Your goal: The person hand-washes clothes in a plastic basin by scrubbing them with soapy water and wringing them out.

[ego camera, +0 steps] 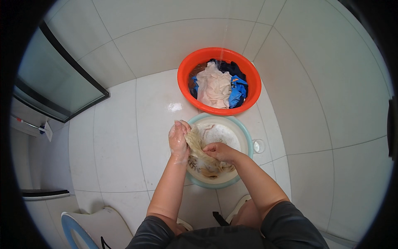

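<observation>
A wet, twisted beige cloth (194, 143) hangs from my hands into a basin with a pale green rim (250, 141). My left hand (179, 138), coated in suds, grips the upper end of the cloth above the basin's left rim. Lower down, the fingers of my right hand (220, 152) pinch the cloth's edge over the basin. The cloth's lower part lies bunched in the soapy water (222, 137) near the front wall. Dark printed marks show at the left inside the basin; whether they are on cloth or basin I cannot tell.
Behind the basin stands an orange-red tub (256, 93) with pale pink cloth (214, 87), blue cloth (238, 90) and dark cloth; a thin water stream falls into it. A clear cup (258, 146) stands right of the basin. Left are a black-framed glass panel (68, 81) and a white-and-blue object (93, 224).
</observation>
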### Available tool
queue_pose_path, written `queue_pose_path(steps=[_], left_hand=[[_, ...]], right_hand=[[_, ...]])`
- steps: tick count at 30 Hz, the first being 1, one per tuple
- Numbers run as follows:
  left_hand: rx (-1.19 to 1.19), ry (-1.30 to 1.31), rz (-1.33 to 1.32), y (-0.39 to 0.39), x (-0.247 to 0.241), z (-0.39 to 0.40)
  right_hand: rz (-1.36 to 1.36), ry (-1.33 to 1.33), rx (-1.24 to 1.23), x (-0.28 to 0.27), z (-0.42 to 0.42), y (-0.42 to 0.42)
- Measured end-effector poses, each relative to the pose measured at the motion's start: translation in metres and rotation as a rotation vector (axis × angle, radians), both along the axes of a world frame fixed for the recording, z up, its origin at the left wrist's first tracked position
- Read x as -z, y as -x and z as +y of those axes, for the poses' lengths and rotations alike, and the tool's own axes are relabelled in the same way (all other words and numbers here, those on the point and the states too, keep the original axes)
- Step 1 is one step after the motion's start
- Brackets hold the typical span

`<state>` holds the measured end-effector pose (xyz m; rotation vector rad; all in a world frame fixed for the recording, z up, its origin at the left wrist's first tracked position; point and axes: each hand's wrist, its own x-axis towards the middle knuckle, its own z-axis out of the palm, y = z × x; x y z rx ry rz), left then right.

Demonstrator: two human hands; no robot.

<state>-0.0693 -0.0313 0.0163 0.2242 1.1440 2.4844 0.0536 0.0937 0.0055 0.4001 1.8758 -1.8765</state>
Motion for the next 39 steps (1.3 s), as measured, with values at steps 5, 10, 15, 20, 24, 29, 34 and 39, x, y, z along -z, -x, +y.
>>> queue_pose_path(steps=[5,10,15,20,24,29,34,39], left_hand=[[0.023,0.169,0.039,0.007,0.018,-0.009],[0.335,0.589,0.188,0.004,0.038,-0.019],[0.674,0.812,0.300,-0.002,0.033,-0.020],[0.508,0.255,0.012,-0.004,0.038,-0.022],[0.369,0.045,-0.308,-0.020,0.015,-0.002],[0.249,0.161,-0.459,-0.037,0.011,0.015],[0.299,0.308,-0.556,-0.062,0.002,0.016],[0.415,0.458,-0.609,-0.046,0.012,0.013]], right_hand=[[0.172,-0.118,0.339,-0.011,0.012,0.006],[0.255,-0.026,0.565,-0.037,0.016,0.010],[0.308,0.346,0.791,-0.043,0.025,0.012],[0.256,0.285,0.994,-0.046,0.025,0.016],[0.307,-0.199,0.930,0.014,0.030,0.013],[0.448,-0.596,0.549,-0.034,-0.050,0.012],[0.358,-0.757,0.547,-0.028,-0.024,0.016],[0.345,-0.698,0.587,-0.016,-0.040,0.012]])
